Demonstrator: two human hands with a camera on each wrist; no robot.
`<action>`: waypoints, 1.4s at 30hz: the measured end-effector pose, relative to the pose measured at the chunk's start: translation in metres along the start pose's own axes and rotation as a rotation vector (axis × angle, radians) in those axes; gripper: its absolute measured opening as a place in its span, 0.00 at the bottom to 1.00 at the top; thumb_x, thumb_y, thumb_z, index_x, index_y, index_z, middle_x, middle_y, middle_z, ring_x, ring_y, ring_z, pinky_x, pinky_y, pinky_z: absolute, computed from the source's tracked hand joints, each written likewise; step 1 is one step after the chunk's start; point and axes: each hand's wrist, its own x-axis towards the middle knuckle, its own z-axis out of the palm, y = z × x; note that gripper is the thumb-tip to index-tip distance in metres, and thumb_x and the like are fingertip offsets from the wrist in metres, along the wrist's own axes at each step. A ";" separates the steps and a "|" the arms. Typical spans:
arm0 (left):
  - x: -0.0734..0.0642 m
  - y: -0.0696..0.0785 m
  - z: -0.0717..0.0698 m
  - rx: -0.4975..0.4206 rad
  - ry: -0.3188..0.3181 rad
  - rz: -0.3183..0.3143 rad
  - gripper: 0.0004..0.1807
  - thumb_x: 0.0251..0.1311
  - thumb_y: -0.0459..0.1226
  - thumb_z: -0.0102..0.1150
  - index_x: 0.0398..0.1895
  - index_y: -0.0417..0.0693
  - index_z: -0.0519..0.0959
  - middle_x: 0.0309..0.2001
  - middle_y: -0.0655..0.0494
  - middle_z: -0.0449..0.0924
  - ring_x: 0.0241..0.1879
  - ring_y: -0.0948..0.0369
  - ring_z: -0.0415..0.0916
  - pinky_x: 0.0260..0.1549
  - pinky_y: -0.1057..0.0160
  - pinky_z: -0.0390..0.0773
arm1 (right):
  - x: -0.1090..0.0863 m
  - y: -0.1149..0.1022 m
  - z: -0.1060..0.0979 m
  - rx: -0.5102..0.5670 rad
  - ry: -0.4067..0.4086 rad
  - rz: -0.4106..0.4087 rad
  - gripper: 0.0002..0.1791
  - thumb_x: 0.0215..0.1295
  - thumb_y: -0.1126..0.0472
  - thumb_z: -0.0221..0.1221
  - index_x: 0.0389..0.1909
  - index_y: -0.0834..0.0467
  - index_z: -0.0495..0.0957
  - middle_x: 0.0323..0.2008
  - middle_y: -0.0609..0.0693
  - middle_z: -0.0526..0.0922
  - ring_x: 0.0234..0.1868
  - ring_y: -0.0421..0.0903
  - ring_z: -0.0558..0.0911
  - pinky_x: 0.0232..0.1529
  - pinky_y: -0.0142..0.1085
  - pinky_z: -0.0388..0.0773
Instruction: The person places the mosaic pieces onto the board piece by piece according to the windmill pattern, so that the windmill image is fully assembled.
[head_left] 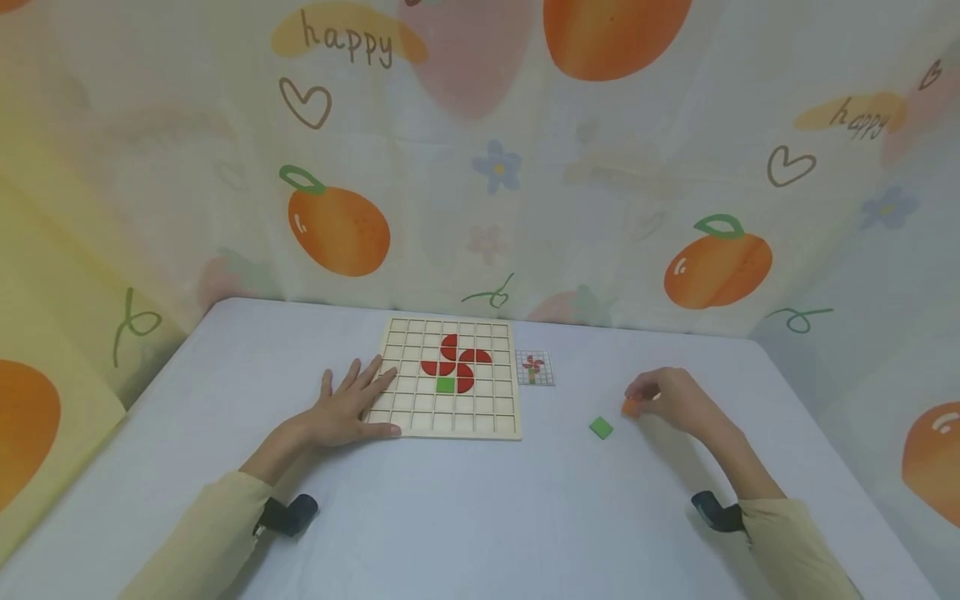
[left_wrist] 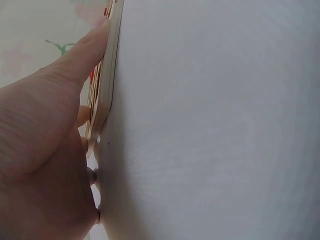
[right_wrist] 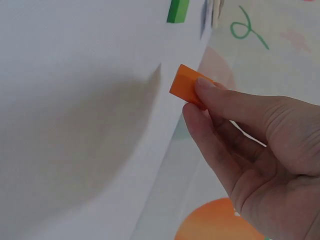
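A pale wooden grid board (head_left: 412, 417) lies on the table, with several red quarter-round pieces (head_left: 465, 382) set like a pinwheel and a green square tile (head_left: 446, 385) just below them. My left hand (head_left: 341, 412) rests with spread fingers on the board's left edge. In the right wrist view an orange square tile (right_wrist: 186, 86) is pinched between thumb and fingertips of my right hand (right_wrist: 265, 135), held above the table. Left of that hand in the head view lies a loose green tile (head_left: 602, 428).
A small pattern card (head_left: 545, 368) showing a red and green figure on a grid lies against the board's right side. White cloth covers the table (head_left: 450, 517). A printed curtain (head_left: 480, 208) hangs behind it.
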 end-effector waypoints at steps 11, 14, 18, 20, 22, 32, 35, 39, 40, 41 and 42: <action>0.001 0.000 0.001 0.006 -0.007 -0.003 0.55 0.56 0.62 0.62 0.78 0.45 0.50 0.78 0.39 0.35 0.74 0.35 0.26 0.61 0.28 0.21 | 0.019 -0.023 0.010 0.029 -0.005 -0.024 0.07 0.54 0.70 0.69 0.35 0.61 0.85 0.31 0.48 0.85 0.36 0.47 0.81 0.39 0.40 0.79; 0.001 0.000 0.000 0.006 -0.010 -0.006 0.55 0.56 0.62 0.62 0.78 0.45 0.50 0.78 0.39 0.35 0.74 0.35 0.26 0.61 0.28 0.21 | 0.024 -0.031 0.015 0.031 -0.016 -0.010 0.07 0.55 0.70 0.69 0.36 0.61 0.86 0.31 0.47 0.85 0.35 0.46 0.80 0.40 0.40 0.79; 0.001 0.000 -0.001 0.007 -0.012 -0.008 0.55 0.55 0.62 0.62 0.78 0.45 0.50 0.78 0.39 0.35 0.74 0.34 0.26 0.61 0.28 0.21 | 0.029 -0.040 0.019 0.028 -0.023 -0.013 0.08 0.55 0.69 0.69 0.37 0.61 0.86 0.32 0.47 0.85 0.35 0.45 0.80 0.42 0.40 0.80; 0.001 0.000 0.000 0.008 -0.012 -0.008 0.55 0.55 0.62 0.62 0.78 0.45 0.49 0.78 0.39 0.35 0.74 0.34 0.26 0.61 0.28 0.21 | 0.031 -0.043 0.020 0.023 -0.019 -0.032 0.09 0.55 0.69 0.69 0.37 0.62 0.86 0.31 0.47 0.85 0.35 0.45 0.80 0.42 0.41 0.80; 0.001 0.000 0.000 0.009 -0.011 -0.006 0.55 0.56 0.62 0.62 0.78 0.45 0.50 0.78 0.39 0.35 0.74 0.34 0.26 0.61 0.28 0.21 | 0.033 -0.046 0.021 0.027 -0.014 -0.049 0.08 0.54 0.70 0.69 0.37 0.62 0.86 0.31 0.48 0.85 0.35 0.45 0.80 0.42 0.41 0.80; -0.001 0.001 -0.002 0.004 -0.003 0.007 0.54 0.57 0.61 0.62 0.78 0.44 0.50 0.78 0.38 0.35 0.74 0.34 0.26 0.61 0.28 0.22 | 0.042 -0.061 0.031 0.060 -0.019 -0.083 0.09 0.54 0.69 0.70 0.37 0.62 0.86 0.32 0.48 0.85 0.36 0.44 0.81 0.42 0.41 0.80; -0.002 0.002 -0.002 0.008 -0.002 0.008 0.54 0.57 0.61 0.61 0.78 0.44 0.50 0.78 0.38 0.35 0.74 0.34 0.26 0.61 0.28 0.22 | 0.044 -0.064 0.035 0.066 -0.016 -0.098 0.09 0.54 0.69 0.70 0.38 0.62 0.86 0.32 0.47 0.85 0.35 0.43 0.81 0.41 0.40 0.80; -0.001 0.002 -0.002 0.013 -0.004 0.013 0.54 0.57 0.62 0.61 0.78 0.44 0.50 0.78 0.38 0.36 0.74 0.34 0.27 0.61 0.28 0.23 | 0.048 -0.069 0.039 0.079 -0.018 -0.125 0.10 0.54 0.68 0.70 0.38 0.63 0.86 0.32 0.47 0.85 0.35 0.42 0.80 0.41 0.38 0.80; -0.001 0.002 -0.002 0.016 -0.006 0.012 0.54 0.57 0.62 0.61 0.78 0.44 0.50 0.78 0.38 0.35 0.74 0.34 0.27 0.61 0.28 0.23 | 0.049 -0.070 0.041 0.081 -0.017 -0.134 0.10 0.54 0.68 0.70 0.38 0.63 0.86 0.31 0.46 0.85 0.35 0.42 0.80 0.41 0.38 0.80; -0.001 0.002 -0.001 0.017 -0.006 0.012 0.54 0.57 0.62 0.61 0.78 0.44 0.50 0.78 0.38 0.35 0.74 0.34 0.27 0.61 0.28 0.23 | 0.050 -0.071 0.042 0.082 -0.016 -0.146 0.09 0.54 0.69 0.70 0.37 0.63 0.86 0.31 0.46 0.85 0.35 0.42 0.80 0.41 0.38 0.80; -0.001 0.002 -0.001 0.015 -0.006 0.013 0.54 0.57 0.62 0.61 0.78 0.44 0.50 0.78 0.38 0.36 0.74 0.34 0.27 0.61 0.28 0.23 | 0.051 -0.072 0.043 0.083 -0.016 -0.163 0.09 0.54 0.69 0.70 0.37 0.63 0.86 0.31 0.46 0.85 0.34 0.42 0.80 0.41 0.38 0.80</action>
